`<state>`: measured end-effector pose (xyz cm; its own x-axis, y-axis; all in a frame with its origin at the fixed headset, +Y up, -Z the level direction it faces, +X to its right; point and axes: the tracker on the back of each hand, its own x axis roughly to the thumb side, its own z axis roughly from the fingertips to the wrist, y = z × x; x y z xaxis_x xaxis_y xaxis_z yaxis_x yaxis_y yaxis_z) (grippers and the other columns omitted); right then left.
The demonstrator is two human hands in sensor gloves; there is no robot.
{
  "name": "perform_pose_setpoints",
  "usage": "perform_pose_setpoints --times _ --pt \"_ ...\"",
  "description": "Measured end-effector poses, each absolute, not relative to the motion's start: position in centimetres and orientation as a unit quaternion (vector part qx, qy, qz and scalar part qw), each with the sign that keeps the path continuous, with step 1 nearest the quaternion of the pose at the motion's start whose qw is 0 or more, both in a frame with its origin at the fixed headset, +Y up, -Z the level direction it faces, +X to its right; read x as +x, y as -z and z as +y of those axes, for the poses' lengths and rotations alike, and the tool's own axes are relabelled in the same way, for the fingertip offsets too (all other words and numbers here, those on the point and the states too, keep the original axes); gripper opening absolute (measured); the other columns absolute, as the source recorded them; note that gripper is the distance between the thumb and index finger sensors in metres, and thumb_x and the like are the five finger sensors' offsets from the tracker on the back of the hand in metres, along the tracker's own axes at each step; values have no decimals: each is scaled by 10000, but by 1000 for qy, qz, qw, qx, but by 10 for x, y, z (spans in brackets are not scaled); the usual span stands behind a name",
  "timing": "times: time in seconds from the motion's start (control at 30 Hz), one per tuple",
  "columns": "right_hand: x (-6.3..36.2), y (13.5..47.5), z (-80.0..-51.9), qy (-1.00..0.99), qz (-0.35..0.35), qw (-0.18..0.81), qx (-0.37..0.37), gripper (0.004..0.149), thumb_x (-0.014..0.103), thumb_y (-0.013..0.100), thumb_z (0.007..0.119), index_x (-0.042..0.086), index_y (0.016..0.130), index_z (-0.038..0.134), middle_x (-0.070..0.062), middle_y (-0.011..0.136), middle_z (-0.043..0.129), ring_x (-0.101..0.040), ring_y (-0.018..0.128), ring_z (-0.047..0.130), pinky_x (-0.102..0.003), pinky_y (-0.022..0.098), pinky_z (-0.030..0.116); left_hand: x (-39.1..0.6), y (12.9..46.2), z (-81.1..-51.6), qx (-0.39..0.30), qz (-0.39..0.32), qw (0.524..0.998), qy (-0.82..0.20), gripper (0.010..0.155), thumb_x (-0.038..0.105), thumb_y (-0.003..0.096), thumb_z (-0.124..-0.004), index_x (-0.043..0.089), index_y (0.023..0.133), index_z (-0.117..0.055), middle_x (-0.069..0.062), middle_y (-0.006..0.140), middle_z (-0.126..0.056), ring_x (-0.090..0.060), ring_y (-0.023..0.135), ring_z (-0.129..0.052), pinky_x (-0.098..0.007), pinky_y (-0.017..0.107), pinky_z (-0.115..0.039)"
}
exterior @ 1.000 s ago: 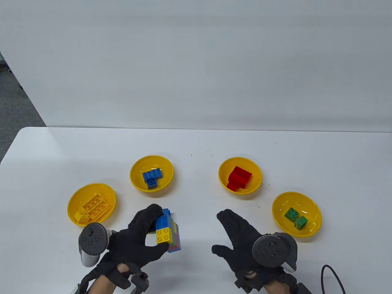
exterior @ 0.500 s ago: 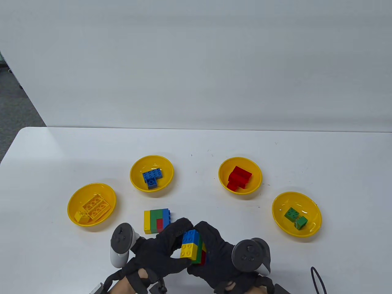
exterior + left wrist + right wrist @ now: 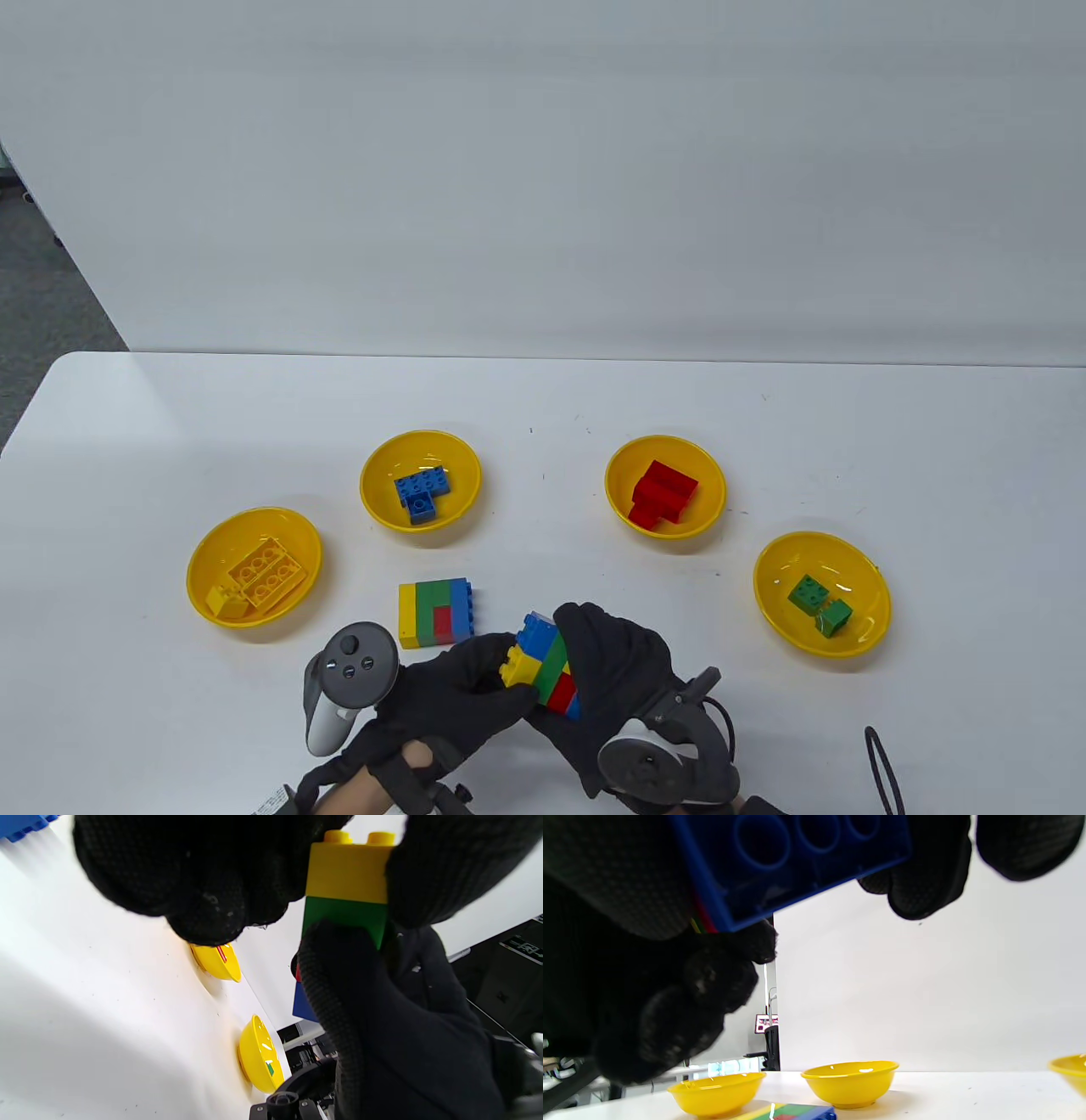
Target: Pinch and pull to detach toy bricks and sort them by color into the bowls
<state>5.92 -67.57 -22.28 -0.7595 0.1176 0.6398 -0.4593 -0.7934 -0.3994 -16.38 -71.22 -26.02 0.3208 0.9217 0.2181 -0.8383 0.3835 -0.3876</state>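
A stack of toy bricks [image 3: 543,671], blue and yellow on green, red and blue, is held above the table's front edge between both hands. My left hand [image 3: 496,675] pinches its yellow and blue end. My right hand [image 3: 585,649] grips the red and blue end from the right. In the left wrist view the yellow brick [image 3: 348,870] sits on a green brick [image 3: 341,914] between dark gloved fingers [image 3: 191,878]. The right wrist view shows the stack's blue underside [image 3: 797,853]. A second block of joined bricks [image 3: 435,613] lies flat on the table.
Four yellow bowls stand in an arc: one with yellow bricks [image 3: 202,552], one with blue bricks [image 3: 377,475], one with red bricks [image 3: 708,484], one with green bricks [image 3: 865,586]. A black cable [image 3: 882,764] lies at the front right.
My left hand lifted the stack off the second block and carried it right. My right hand closed on it. The stack has since tilted and my right wrist has rolled over.
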Motion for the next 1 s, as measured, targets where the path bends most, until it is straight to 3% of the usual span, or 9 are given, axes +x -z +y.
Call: perform_pose_setpoints --times 0.2,0.37,0.5,0.6,0.73,0.8,0.87,0.97,1.0 --pt "52 213 -674 -883 -318 127 320 929 572 341 905 -46 964 602 -322 841 747 -512 568 931 -661 327 820 -164 260 -715 -110 -202 795 -561 673 633 448 -883 157 916 -804 -170 794 -938 -385 583 -1027 -531 383 -883" --pt "56 210 -671 -865 -327 180 334 923 578 326 932 -86 911 671 -334 760 814 -489 482 988 -632 266 890 -166 261 -707 -103 -230 788 -562 640 581 467 -884 85 871 -866 -200 679 -989 -368 452 -1055 -507 302 -902" --pt "59 208 -670 -854 -335 197 346 924 578 322 946 -108 891 698 -342 735 844 -478 453 1024 -613 246 935 -167 264 -707 -130 -256 766 -576 645 567 473 -867 56 868 -862 -210 642 -996 -348 403 -1062 -492 270 -910" --pt "66 213 -668 -850 -294 286 332 927 574 327 940 -121 890 694 -353 733 848 -491 453 1031 -621 246 937 -169 267 -708 -179 -270 710 -625 656 558 480 -868 50 894 -847 -223 673 -983 -370 436 -1049 -513 297 -894" --pt "67 219 -672 -862 -275 286 315 933 590 339 911 -77 930 633 -317 795 792 -476 529 983 -622 306 890 -174 269 -704 -160 -256 744 -596 656 582 458 -904 101 901 -843 -189 704 -979 -354 478 -1053 -504 324 -906" --pt "72 225 -673 -864 -259 312 299 931 584 338 914 -49 953 617 -305 829 771 -492 567 961 -650 333 859 -190 271 -693 -115 -235 760 -595 661 573 464 -898 100 921 -821 -203 732 -959 -380 507 -1036 -526 344 -890" --pt "81 231 -673 -872 -246 320 278 925 586 338 913 -4 978 601 -286 861 753 -524 589 953 -672 348 845 -219 275 -674 -15 -192 808 -557 668 556 468 -897 107 951 -789 -208 771 -933 -389 549 -1019 -536 375 -879" --pt "92 238 -675 -880 -229 329 254 910 586 344 917 56 1005 586 -273 881 747 -540 572 965 -672 323 854 -270 282 -649 110 -94 886 -440 684 496 473 -910 137 1018 -702 -218 872 -855 -412 662 -969 -566 472 -845" --pt "94 239 -676 -882 -224 330 251 910 585 340 919 66 1009 585 -273 884 745 -537 565 967 -667 316 856 -280 285 -648 123 -68 902 -408 683 453 479 -915 143 1037 -673 -223 907 -823 -423 709 -942 -587 519 -817"
